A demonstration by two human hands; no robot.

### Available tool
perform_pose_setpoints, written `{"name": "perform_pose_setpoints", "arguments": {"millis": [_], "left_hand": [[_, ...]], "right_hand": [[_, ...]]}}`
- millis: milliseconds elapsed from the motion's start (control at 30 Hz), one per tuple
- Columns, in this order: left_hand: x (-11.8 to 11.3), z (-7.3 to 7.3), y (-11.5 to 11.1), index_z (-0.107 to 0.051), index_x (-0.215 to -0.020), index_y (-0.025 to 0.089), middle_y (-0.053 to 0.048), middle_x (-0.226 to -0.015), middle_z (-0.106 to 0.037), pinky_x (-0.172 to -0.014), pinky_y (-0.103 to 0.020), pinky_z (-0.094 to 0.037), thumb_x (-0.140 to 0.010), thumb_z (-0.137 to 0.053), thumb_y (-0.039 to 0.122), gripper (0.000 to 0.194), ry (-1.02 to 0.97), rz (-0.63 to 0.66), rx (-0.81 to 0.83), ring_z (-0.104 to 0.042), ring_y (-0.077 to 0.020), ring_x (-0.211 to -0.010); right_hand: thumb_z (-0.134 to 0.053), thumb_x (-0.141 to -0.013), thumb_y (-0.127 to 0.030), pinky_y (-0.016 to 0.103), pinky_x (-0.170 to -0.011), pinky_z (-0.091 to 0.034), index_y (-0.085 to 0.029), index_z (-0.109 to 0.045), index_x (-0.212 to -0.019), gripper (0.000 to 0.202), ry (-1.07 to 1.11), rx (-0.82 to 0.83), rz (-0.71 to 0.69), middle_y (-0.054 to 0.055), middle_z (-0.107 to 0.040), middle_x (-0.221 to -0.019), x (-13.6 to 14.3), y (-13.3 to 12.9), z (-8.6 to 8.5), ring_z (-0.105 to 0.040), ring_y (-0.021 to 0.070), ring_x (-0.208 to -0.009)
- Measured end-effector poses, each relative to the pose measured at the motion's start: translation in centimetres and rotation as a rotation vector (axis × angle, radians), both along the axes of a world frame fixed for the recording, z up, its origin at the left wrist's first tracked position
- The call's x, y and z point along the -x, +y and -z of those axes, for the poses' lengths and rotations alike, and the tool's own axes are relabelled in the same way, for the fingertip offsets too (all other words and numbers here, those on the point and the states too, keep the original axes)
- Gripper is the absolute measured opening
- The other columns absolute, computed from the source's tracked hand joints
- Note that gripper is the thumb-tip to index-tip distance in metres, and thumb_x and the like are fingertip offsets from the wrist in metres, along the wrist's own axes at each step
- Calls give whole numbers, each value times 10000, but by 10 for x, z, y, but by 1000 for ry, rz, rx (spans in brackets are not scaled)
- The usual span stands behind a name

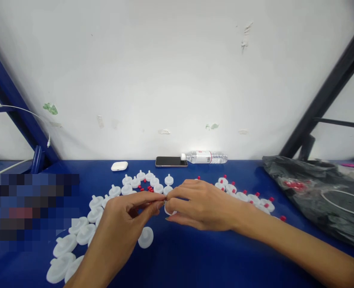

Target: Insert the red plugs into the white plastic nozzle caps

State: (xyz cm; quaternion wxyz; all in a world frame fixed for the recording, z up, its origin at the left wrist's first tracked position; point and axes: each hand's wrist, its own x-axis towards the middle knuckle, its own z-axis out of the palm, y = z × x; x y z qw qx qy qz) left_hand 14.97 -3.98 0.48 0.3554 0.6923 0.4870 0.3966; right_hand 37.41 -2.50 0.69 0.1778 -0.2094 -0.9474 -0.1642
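Note:
My left hand (129, 216) has thumb and index finger pinched together at the centre, on something too small to make out. Touching its fingertips, my right hand (199, 204) has its fingers bent around the edge of a white round piece, which is mostly hidden beneath them. A white disc (146, 237) with a raised centre lies just below my left fingertips. Small red caps (150, 189) are scattered behind my left hand, ringed by white discs with stems (115, 191). To the right, several white discs carry red caps on their stems (242, 196).
At the wall lie a white earbud case (119, 166), a black phone (171, 161) and a clear bottle (207, 157) on its side. A dark plastic bag (311, 200) with red pieces covers the right side of the blue table (213, 260). Blue frame posts stand on both sides.

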Motion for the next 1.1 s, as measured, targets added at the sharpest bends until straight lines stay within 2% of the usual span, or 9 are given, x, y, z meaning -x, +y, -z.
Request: {"name": "perform_pose_setpoints", "arguments": {"millis": [133,267,400,500,567,700,800,900,1100], "left_hand": [[-1,-3,1,-820,-915,262,-14,-839,-813,-698,-270,-591,-828,-764,435,202,-84,25,61,-757,-213,-780],[1,-7,-1,-769,-837,255,-11,-1008,-810,-809,-243,-591,-766,-838,418,191,-237,59,184,-749,-218,-986],[3,-8,-7,-720,-1189,309,-33,-1230,-772,-903,-285,-580,-751,-856,393,467,-433,90,443,-691,-241,-1181],[1,-8,-10,-713,-1286,263,-86,-1245,-768,-942,-362,-577,-767,-824,397,547,-528,262,592,-709,-278,-1144],[-1,-10,-10,-752,-1245,210,-120,-1224,-775,-1005,-406,-551,-765,-803,403,519,-538,360,588,-700,-312,-1166],[-4,-13,-10,-780,-1212,213,-103,-1193,-792,-1102,-423,-493,-781,-791,373,459,-544,403,555,-683,-312,-1208],[-4,-13,-11,-798,-1176,234,-84,-1120,-817,-1014,-382,-548,-772,-818,346,420,-553,427,566,-723,-297,-1128],[-4,-12,-12,-805,-1164,225,-83,-1034,-835,-910,-347,-580,-729,-848,334,450,-571,392,556,-759,-294,-1030],[-5,-13,-14,-783,-1212,204,-95,-1032,-835,-926,-349,-592,-673,-903,302,560,-597,438,598,-774,-306,-1024]], "right_hand": [[-535,-1065,-244,289,-762,-491,-195,-636,-1025,120,71,-101,-46,33,-751,-1069,-1,1,1,-682,124,-821],[-540,-1034,-150,274,-763,-481,-199,-670,-976,150,188,-194,-85,7,-767,-1080,1,1,2,-704,115,-901],[-547,-1037,-155,279,-735,-482,-192,-704,-962,178,293,-214,-148,19,-792,-1067,7,-4,2,-711,116,-954],[-556,-1019,-139,276,-735,-501,-197,-707,-883,212,370,-224,-202,15,-804,-1036,13,-9,0,-709,104,-915],[-570,-980,-95,265,-729,-514,-198,-685,-802,236,396,-222,-216,-2,-806,-959,15,-11,-1,-701,91,-831],[-564,-972,-90,242,-721,-529,-204,-664,-755,265,443,-178,-209,-26,-791,-884,18,-13,-2,-676,65,-726],[-564,-970,-93,242,-742,-533,-210,-657,-733,280,435,-199,-216,-26,-787,-863,17,-15,-3,-696,71,-758],[-603,-919,-64,252,-756,-531,-222,-634,-688,282,413,-297,-264,-18,-785,-837,18,-16,-2,-724,99,-876],[-625,-875,-64,244,-781,-546,-233,-623,-655,278,471,-398,-318,-17,-783,-824,19,-13,-1,-729,113,-968]]}}
